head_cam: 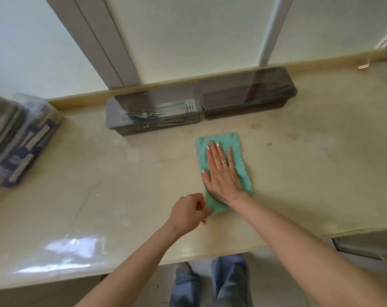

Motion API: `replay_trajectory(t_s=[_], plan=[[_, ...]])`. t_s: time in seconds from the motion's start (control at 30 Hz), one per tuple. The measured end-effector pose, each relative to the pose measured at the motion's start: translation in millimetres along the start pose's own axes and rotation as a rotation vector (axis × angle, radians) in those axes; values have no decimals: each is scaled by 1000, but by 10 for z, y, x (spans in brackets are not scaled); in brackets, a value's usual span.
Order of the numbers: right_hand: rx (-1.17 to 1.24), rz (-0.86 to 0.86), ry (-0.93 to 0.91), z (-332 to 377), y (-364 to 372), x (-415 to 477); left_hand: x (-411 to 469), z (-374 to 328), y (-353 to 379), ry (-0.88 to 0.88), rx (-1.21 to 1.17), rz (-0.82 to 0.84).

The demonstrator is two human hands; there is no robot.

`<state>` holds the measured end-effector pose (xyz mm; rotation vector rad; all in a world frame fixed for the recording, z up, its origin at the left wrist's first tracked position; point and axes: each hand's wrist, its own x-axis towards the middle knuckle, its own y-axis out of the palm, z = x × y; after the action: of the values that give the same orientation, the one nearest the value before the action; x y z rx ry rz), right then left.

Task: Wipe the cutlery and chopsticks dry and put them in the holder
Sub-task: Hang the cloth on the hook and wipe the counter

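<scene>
A green cloth (236,149) lies folded flat on the beige counter (99,185). My right hand (222,171) rests palm down on it, fingers straight and together. My left hand (188,211) pinches the cloth's near corner between thumb and fingers. At the back stand two dark lidded holders side by side: the left holder (152,116) shows forks through its clear lid, and the right holder (250,94) has brown chopsticks inside. Both lids are down.
A stack of plastic-wrapped packages (17,138) sits at the counter's left end. Small scraps (363,66) lie at the far right by the wall ledge. The counter's front edge runs just above my legs.
</scene>
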<state>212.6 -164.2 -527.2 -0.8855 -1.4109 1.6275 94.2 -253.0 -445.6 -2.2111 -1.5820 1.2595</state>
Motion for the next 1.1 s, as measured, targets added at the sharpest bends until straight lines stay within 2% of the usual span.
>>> replay_trajectory(t_s=[0.2, 0.37, 0.53, 0.87, 1.1], plan=[[-4, 98, -285, 825, 76, 354, -284, 443, -288, -49, 262, -222], [-40, 112, -503, 1810, 213, 634, -553, 902, -701, -197, 458, -318], [-108, 145, -722, 2546, 287, 789, -749, 1195, -1023, -384, 671, -268], [-84, 164, -938, 3095, 393, 732, -993, 1366, -1113, -534, 731, -206], [-124, 164, -1198, 3635, 398, 454, -1269, 1571, -1094, -683, 697, -130]])
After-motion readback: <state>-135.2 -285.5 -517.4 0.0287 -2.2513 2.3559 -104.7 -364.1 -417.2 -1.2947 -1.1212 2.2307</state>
